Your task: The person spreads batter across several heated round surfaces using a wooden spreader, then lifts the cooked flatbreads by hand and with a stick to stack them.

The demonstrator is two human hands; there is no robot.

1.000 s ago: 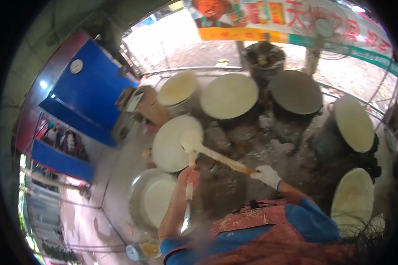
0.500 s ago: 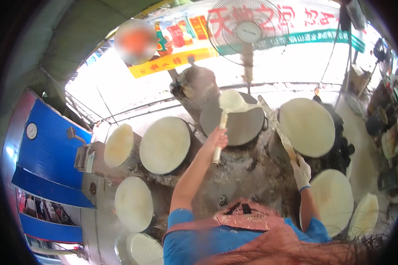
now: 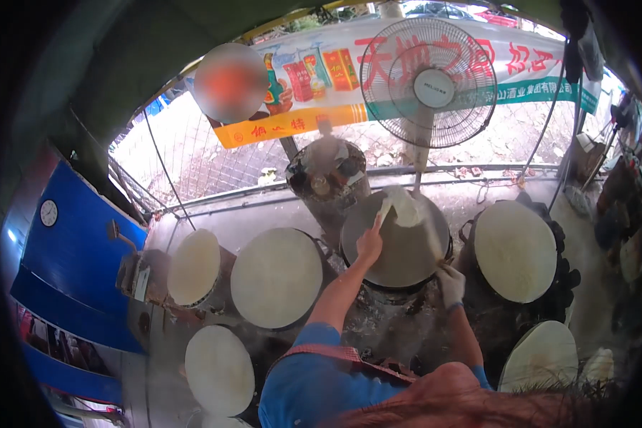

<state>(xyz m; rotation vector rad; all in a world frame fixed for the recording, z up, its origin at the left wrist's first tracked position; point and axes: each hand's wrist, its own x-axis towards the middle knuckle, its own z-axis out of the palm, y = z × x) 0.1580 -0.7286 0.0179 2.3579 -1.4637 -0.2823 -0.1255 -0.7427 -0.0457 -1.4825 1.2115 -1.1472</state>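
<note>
My bare left hand point(image 3: 369, 245) is closed round the handle of a ladle point(image 3: 404, 208), whose bowl is white with batter. The ladle hangs over the far part of a round dark griddle point(image 3: 389, 260); no flatbread lies on the part that shows. My right hand point(image 3: 451, 283), in a pale glove, grips the wooden handle of a long flat spatula point(image 3: 432, 235) at the griddle's right edge. Motion smears the spatula's blade, which reaches forward beside the ladle. I cannot tell whether the two tools touch.
Pale round flatbreads cover other griddles: two at left point(image 3: 277, 278) point(image 3: 195, 267), one at right point(image 3: 515, 251), others nearer me point(image 3: 220, 371) point(image 3: 540, 357). A cylindrical stove point(image 3: 328, 171) stands behind the bare griddle. Beyond are a standing fan point(image 3: 429, 85) and a banner point(image 3: 299, 82).
The view has shifted, with the griddles lower in it. The ladle has tipped over the griddle, and the spatula has swung from the right to above it, nearer the ladle.
</note>
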